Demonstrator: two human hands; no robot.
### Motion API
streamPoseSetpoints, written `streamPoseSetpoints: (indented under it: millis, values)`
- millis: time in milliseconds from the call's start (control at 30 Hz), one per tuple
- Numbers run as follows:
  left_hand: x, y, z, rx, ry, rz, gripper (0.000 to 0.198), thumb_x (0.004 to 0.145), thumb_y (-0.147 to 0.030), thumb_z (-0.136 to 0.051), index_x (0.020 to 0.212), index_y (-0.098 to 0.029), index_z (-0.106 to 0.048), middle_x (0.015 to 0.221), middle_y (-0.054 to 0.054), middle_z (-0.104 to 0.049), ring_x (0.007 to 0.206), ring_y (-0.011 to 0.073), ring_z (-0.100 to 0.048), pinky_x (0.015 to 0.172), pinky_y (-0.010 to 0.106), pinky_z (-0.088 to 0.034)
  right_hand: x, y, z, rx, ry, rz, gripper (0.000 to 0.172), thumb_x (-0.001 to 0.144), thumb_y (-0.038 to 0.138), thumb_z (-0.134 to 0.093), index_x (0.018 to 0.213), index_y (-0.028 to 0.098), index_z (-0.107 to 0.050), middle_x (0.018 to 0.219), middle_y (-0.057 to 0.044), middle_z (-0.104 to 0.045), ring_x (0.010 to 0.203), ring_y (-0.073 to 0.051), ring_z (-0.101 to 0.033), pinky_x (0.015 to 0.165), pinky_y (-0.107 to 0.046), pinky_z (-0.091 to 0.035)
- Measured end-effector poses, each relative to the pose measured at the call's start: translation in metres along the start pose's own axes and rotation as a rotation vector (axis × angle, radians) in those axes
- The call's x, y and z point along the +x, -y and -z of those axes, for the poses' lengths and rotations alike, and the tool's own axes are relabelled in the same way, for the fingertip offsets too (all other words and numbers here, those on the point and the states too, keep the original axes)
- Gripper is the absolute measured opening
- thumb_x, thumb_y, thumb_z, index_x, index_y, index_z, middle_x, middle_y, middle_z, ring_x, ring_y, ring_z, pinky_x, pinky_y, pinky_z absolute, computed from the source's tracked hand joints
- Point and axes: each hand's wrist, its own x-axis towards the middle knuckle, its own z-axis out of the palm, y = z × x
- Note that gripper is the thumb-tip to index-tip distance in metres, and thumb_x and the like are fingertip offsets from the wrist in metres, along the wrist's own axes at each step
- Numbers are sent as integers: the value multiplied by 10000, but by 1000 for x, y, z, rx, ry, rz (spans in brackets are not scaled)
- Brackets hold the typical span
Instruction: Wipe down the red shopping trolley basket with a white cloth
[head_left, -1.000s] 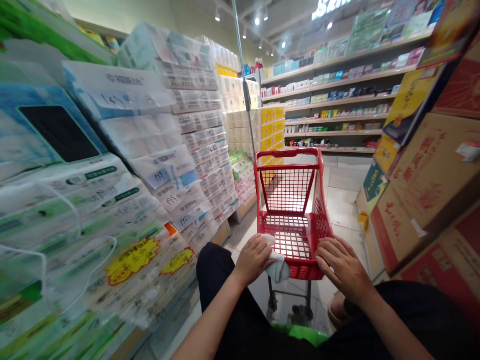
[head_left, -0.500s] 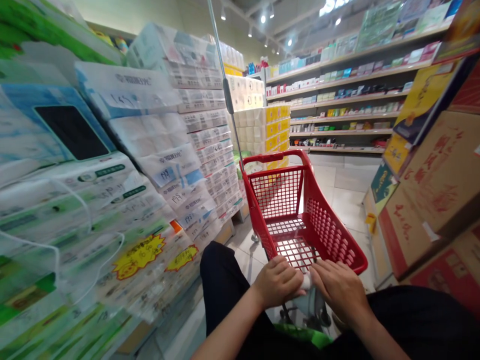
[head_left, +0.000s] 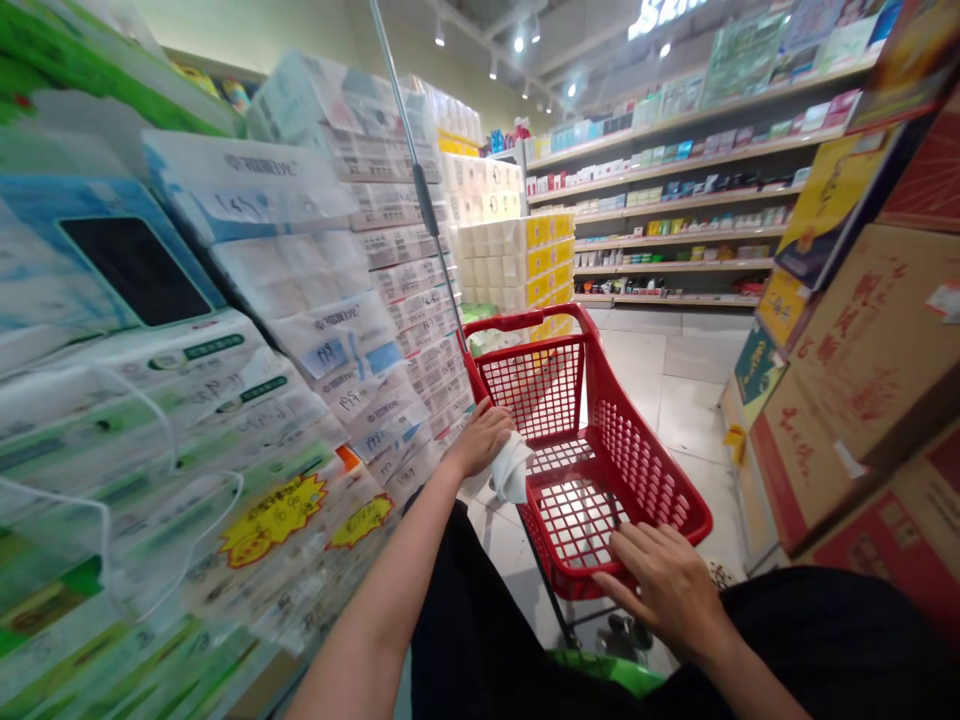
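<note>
A red plastic shopping cart basket (head_left: 645, 450) with grid walls stands in front of me. My left hand (head_left: 482, 440) is at the basket's left rim, fingers closed on a white cloth (head_left: 512, 468) that hangs down beside it. At the near right corner, my right hand (head_left: 660, 580) rests over the rim, its thumb spread from the fingers, holding nothing I can see. A thin metal pole (head_left: 416, 150) with a grey sleeve rises from the basket's far left corner. The basket has nothing in it.
Stacked tissue packs (head_left: 337, 340) with price signs fill the left, a phone-like dark device (head_left: 142, 270) leaning on them. Cardboard boxes (head_left: 862, 340) are piled on the right. Shelves of small goods (head_left: 667, 200) line the back. A green stool edge (head_left: 611, 672) shows below me.
My left hand has moved forward and left along the basket with the white cloth, away from my right hand. The right hand has opened somewhat, and the cart appears slightly further left.
</note>
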Motion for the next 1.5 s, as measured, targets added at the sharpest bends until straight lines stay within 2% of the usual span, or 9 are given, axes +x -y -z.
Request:
streamPoseSetpoints:
  millis: [200,433,567,667,833,1000,1133,1267,1500]
  values:
    - [-4,-18,0,-18,-85,59,340,987,-222,-238,960,-209,-577,1113,15,-612,1241,148,-458,1209,445,-130,7,-1,-12,-98,0,36,305,932,465,-483,770,207,-504,732,-9,-570,692,-168,-494,677,-322,-260]
    - [-50,-111,-22,-201,-197,37,349,926,-280,-236,781,-210,-546,817,42,-573,900,185,-532,1104,467,-314,15,0,-18,-130,1,20,303,919,468,-507,771,204,-505,719,-16,-569,690,-173,-498,678,-331,-254]
    - [-72,-149,-38,-191,-264,54,281,846,-438,-423,780,-199,-555,774,46,-543,870,213,-507,1056,498,-339,19,3,-19,-100,23,5,207,916,380,-531,804,206,-522,745,-17,-581,708,-182,-504,688,-338,-258]
    - [-77,-141,-42,-172,-240,-48,307,880,-450,-416,789,-198,-567,762,41,-551,848,201,-507,1017,472,-364,19,7,-19,-79,27,2,175,926,340,-504,817,206,-525,757,-20,-585,720,-185,-504,700,-340,-263]
    - [-64,-85,-32,-154,-103,-311,424,935,-460,-262,779,-201,-560,833,57,-584,912,206,-521,991,435,-392,13,11,-16,-45,0,4,302,932,469,-478,792,204,-506,749,-17,-577,720,-180,-508,696,-330,-267]
    - [-25,-31,-17,-135,-74,-155,397,959,-289,-188,900,-194,-568,988,65,-592,1032,187,-520,1109,437,-315,5,9,-12,-68,-41,11,328,921,503,-486,787,204,-503,734,-5,-571,686,-169,-497,680,-323,-260]
    - [5,-8,-10,-71,-64,-54,341,951,-227,-242,911,-194,-579,1029,47,-599,1085,170,-515,1155,433,-277,0,6,-10,-102,-34,2,316,936,484,-463,789,207,-502,729,-5,-570,680,-174,-493,676,-324,-260]
    - [9,-22,-11,-75,-100,16,310,954,-215,-266,940,-189,-575,1088,49,-597,1145,170,-499,1173,449,-255,0,4,-10,-152,-16,-30,298,935,470,-471,798,208,-512,733,-12,-578,688,-177,-507,676,-328,-262]
    - [-34,-98,-26,-224,-186,29,311,931,-218,-264,888,-198,-571,976,58,-605,1086,184,-527,1146,472,-305,15,7,-12,-175,23,-98,276,920,461,-507,812,207,-527,748,-22,-590,711,-188,-530,686,-342,-278]
